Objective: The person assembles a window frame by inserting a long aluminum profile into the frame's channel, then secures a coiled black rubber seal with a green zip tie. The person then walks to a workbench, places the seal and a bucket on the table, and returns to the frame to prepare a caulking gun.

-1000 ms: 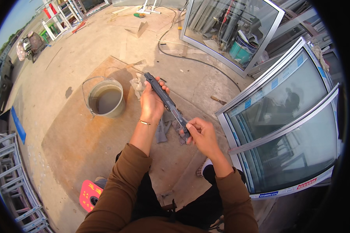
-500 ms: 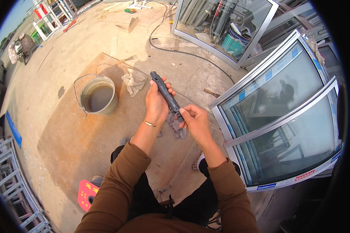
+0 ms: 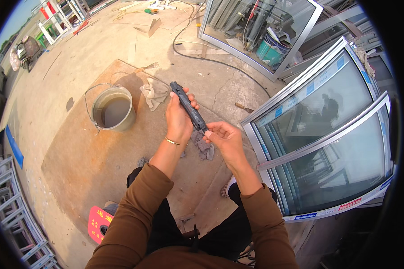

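Note:
A long, narrow black bar-shaped piece [image 3: 187, 106] slants between my hands; its exact kind does not show. My left hand [image 3: 178, 117] is wrapped round its upper and middle part, with the thumb along the near side and fingertips showing past the far side. At the lower end, my right hand [image 3: 226, 140] pinches the piece between thumb and fingers. Below the hands a crumpled grey rag [image 3: 204, 147] lies on the stained board [image 3: 83, 154]. Left of them stands a bucket [image 3: 126, 120] of murky water, with a beige cloth [image 3: 155, 94] beside it.
Framed glass window panels [image 3: 316, 148] lean close on my right. A glass pane in a metal frame [image 3: 306, 40] stands behind them. A brush-like tool [image 3: 244, 107] and a dark cable [image 3: 224, 64] lie on the ground. Near my left leg is a red-faced spool [image 3: 98, 224].
The black piece and my left hand have shifted very slightly left. My right hand's fingers have moved a little at the piece's lower end, and its grip there continues.

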`<act>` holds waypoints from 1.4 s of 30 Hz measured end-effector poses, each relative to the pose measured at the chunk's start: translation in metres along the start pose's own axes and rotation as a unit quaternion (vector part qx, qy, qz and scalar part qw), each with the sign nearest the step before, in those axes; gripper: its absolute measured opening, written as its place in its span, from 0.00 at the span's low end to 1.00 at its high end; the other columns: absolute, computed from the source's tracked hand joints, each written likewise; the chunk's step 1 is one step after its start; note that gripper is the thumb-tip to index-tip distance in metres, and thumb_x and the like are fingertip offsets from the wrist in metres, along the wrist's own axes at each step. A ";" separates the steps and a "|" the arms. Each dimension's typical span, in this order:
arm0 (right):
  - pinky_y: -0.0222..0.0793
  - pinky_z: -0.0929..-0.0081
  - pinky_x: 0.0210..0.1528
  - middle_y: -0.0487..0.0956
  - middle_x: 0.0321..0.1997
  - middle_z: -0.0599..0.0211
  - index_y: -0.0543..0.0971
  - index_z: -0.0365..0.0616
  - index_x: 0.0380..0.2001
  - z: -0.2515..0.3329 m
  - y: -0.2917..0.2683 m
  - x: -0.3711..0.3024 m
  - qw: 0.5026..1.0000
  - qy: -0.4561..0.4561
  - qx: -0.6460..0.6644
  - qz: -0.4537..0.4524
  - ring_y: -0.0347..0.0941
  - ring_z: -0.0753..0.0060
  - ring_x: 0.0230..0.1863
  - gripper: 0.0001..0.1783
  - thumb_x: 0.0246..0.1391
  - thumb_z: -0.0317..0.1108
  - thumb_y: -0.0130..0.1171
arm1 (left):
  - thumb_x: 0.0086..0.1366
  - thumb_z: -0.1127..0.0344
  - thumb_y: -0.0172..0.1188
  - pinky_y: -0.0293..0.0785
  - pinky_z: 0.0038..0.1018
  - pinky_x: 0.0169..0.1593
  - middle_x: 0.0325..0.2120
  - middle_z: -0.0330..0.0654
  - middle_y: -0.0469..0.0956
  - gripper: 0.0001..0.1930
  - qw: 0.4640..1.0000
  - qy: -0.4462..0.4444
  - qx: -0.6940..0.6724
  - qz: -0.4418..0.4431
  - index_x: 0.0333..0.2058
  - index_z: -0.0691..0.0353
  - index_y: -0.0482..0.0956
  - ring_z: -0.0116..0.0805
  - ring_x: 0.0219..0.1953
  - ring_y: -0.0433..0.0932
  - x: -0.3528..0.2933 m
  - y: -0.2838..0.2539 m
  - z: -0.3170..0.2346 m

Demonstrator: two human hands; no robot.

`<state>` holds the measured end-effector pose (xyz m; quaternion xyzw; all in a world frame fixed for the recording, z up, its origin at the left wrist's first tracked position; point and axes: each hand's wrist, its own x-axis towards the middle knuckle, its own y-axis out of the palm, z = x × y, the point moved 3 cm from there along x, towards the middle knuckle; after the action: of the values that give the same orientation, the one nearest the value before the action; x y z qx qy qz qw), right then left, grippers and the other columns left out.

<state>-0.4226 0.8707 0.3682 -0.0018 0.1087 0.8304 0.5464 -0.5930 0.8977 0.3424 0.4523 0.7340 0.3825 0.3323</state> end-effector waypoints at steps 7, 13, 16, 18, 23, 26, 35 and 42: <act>0.82 0.76 0.42 0.85 0.38 0.61 0.78 0.34 0.45 -0.005 0.000 0.002 0.999 -0.024 0.021 -0.027 0.84 0.73 0.37 0.11 0.61 0.20 0.68 | 0.86 0.48 0.36 0.74 0.31 0.43 0.35 0.40 0.71 0.24 1.000 -0.010 -0.020 -0.003 0.54 0.65 0.70 0.31 0.34 0.69 -0.003 0.003 0.006; 0.81 0.77 0.38 0.85 0.40 0.59 0.77 0.30 0.49 -0.014 -0.004 0.005 0.999 -0.005 -0.031 -0.029 0.84 0.74 0.36 0.14 0.64 0.25 0.68 | 0.86 0.47 0.36 0.73 0.31 0.42 0.35 0.40 0.71 0.24 0.999 -0.007 -0.037 0.011 0.54 0.65 0.70 0.31 0.35 0.68 -0.001 -0.004 0.010; 0.80 0.76 0.39 0.86 0.41 0.59 0.78 0.29 0.52 -0.020 0.001 0.006 0.999 -0.008 -0.039 -0.001 0.84 0.74 0.36 0.17 0.69 0.31 0.65 | 0.85 0.47 0.39 0.74 0.32 0.42 0.34 0.42 0.73 0.24 0.999 -0.007 -0.045 0.005 0.53 0.65 0.70 0.32 0.34 0.71 -0.002 -0.003 0.011; 0.80 0.76 0.40 0.86 0.42 0.58 0.78 0.29 0.54 -0.023 0.004 0.006 0.999 -0.017 -0.037 0.015 0.84 0.74 0.35 0.18 0.71 0.34 0.62 | 0.85 0.48 0.39 0.74 0.32 0.42 0.34 0.42 0.73 0.24 0.999 -0.003 -0.037 0.014 0.53 0.65 0.70 0.32 0.34 0.71 -0.005 0.001 0.011; 0.79 0.76 0.37 0.85 0.37 0.62 0.80 0.31 0.46 -0.028 0.004 0.009 0.999 -0.013 -0.036 0.019 0.82 0.75 0.34 0.16 0.74 0.38 0.59 | 0.85 0.48 0.39 0.74 0.31 0.42 0.34 0.40 0.71 0.23 1.000 -0.020 -0.014 0.013 0.54 0.64 0.70 0.31 0.34 0.68 -0.016 0.008 0.019; 0.75 0.79 0.32 0.84 0.32 0.64 0.79 0.35 0.39 -0.029 0.003 0.009 0.999 -0.014 -0.042 0.001 0.79 0.78 0.29 0.16 0.74 0.40 0.58 | 0.85 0.48 0.40 0.74 0.30 0.41 0.34 0.41 0.72 0.23 1.000 -0.012 -0.015 0.015 0.53 0.64 0.70 0.31 0.34 0.69 -0.018 0.009 0.022; 0.60 0.79 0.21 0.77 0.24 0.72 0.76 0.41 0.28 -0.027 0.009 0.005 0.995 0.021 -0.058 -0.072 0.69 0.83 0.20 0.19 0.72 0.42 0.63 | 0.84 0.45 0.42 0.73 0.29 0.39 0.32 0.40 0.72 0.23 1.000 -0.021 -0.014 0.014 0.50 0.63 0.69 0.30 0.32 0.70 -0.027 0.011 0.032; 0.63 0.81 0.22 0.81 0.29 0.70 0.77 0.42 0.36 -0.020 0.007 0.005 0.999 0.050 -0.002 0.016 0.72 0.82 0.22 0.18 0.74 0.46 0.58 | 0.84 0.45 0.42 0.78 0.30 0.47 0.37 0.42 0.79 0.26 0.995 -0.021 0.082 0.045 0.56 0.65 0.72 0.32 0.38 0.77 -0.025 0.012 0.021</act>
<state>-0.4336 0.8690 0.3493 -0.0428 0.1338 0.8381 0.5271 -0.5613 0.8838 0.3462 0.5182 0.7347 0.3260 0.2924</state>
